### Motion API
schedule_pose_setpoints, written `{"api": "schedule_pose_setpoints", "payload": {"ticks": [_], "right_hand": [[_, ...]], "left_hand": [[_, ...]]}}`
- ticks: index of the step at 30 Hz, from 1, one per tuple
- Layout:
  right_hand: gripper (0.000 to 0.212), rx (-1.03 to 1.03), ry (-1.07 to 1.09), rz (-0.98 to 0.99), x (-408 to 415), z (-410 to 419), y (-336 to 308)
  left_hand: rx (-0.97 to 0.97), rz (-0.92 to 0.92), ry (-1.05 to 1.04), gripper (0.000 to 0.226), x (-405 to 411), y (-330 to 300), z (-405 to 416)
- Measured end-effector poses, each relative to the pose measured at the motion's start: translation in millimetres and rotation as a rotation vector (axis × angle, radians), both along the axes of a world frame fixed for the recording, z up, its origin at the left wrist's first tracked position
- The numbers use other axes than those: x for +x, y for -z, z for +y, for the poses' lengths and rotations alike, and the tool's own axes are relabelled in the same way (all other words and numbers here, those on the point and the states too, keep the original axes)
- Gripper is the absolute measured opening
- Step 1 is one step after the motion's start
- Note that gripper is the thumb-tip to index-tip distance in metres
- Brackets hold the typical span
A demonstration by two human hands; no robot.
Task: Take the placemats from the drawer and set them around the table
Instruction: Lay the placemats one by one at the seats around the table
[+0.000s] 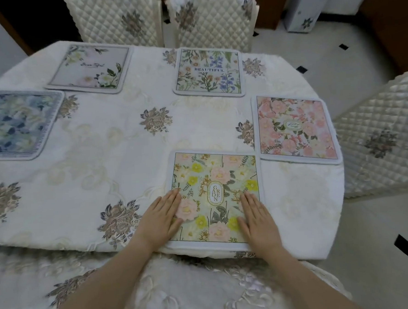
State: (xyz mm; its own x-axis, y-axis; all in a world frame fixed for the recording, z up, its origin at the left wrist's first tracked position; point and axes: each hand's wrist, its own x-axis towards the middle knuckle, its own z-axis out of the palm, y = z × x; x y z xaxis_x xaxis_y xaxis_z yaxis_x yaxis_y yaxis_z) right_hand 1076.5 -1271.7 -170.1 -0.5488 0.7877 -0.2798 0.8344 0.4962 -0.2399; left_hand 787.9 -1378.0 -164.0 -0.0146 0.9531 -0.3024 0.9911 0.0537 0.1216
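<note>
Several floral placemats lie flat around the table [98,160], which wears a cream embroidered cloth. Nearest me is a yellow and pink one reading "GARDEN" [213,175], at the front edge. My left hand [162,219] rests flat on its left side, fingers straight. My right hand [257,220] lies flat on its right side. A pink rose placemat [294,127] sits at the right edge, a "BEAUTIFUL" wildflower placemat [208,72] at the back, a pale grey placemat [90,68] at the back left, and a blue placemat [15,125] at the far left.
Two quilted cream chairs [116,18] [211,17] stand behind the table. Another quilted chair [383,131] stands at the right. A cloth-covered seat [158,288] lies just below my arms. White tiled floor [370,227] with black diamonds shows on the right.
</note>
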Motion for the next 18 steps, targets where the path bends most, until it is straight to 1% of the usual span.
{"api": "schedule_pose_setpoints", "payload": {"ticks": [2,4,6,8,10,13,15,16,18], "right_hand": [[0.067,-0.041,-0.05,-0.04,1.9,4.4,-12.0],[0.067,-0.085,-0.067,-0.065,-2.4,10.0,-22.3],[0.058,-0.18,-0.041,-0.051,-11.2,17.4,-38.2],[0.047,-0.231,-0.006,0.003,-21.0,22.6,-61.8],[0.042,-0.2,0.013,0.069,-30.5,24.2,-87.6],[0.041,-0.068,-0.041,0.188,-39.5,17.9,-123.1],[0.04,0.029,-0.109,0.286,-43.1,10.2,-138.7],[0.039,0.068,-0.149,0.326,-45.5,5.8,-144.7],[0.041,0.13,-0.238,0.381,-52.0,-6.2,-152.4]], "left_hand": [[-0.051,0.037,0.006,0.069,3.3,-14.6,4.5],[-0.151,0.033,-0.012,0.063,4.9,-29.6,13.3],[-0.199,-0.014,-0.035,0.052,7.2,-47.3,22.5],[-0.159,-0.097,-0.103,0.04,10.8,-65.3,23.6],[-0.075,-0.134,-0.175,0.038,12.5,-83.5,18.8],[0.124,-0.083,-0.234,0.041,14.6,-112.5,1.7],[0.314,-0.073,-0.27,0.054,19.1,-129.5,-16.1],[0.41,-0.069,-0.289,0.056,22.8,-137.2,-26.8],[0.599,-0.035,-0.343,0.047,32.5,-150.3,-52.1]]}}
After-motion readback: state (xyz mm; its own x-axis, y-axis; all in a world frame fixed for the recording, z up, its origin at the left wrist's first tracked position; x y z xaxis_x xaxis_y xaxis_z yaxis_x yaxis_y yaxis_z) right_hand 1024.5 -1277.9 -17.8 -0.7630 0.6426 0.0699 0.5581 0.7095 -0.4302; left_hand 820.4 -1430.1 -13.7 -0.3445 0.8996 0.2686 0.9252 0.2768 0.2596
